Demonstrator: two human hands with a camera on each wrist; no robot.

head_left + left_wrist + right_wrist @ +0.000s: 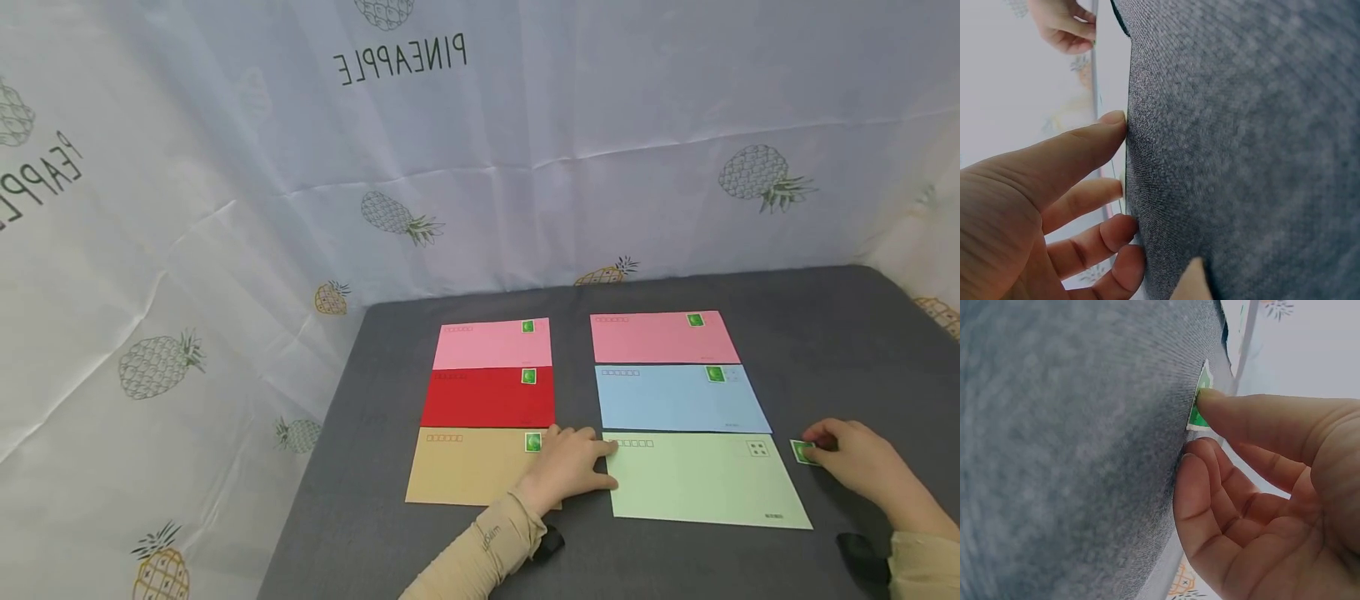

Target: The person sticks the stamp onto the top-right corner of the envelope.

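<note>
In the head view my left hand [567, 467] rests at the left edge of the pale green envelope [697, 479], thumb and index fingertip on it. The other fingers lie loosely bent over the gap beside the tan envelope [465, 467]. My right hand [858, 458] holds a small green stamp [798, 451] with a white border, right of the pale green envelope. In the right wrist view the thumb [1241, 415] presses on the stamp's face, the other fingers curled beneath. A printed square [758, 449] with dots marks the pale green envelope's upper right corner.
Two columns of envelopes lie on the dark grey tablecloth [337, 517]. A pink [491, 346] and a red envelope [480, 404] are left; a pink [660, 340] and a blue one [675, 404] right. Each bears a green stamp, as does the tan one. A pineapple-print curtain [525, 208] hangs behind.
</note>
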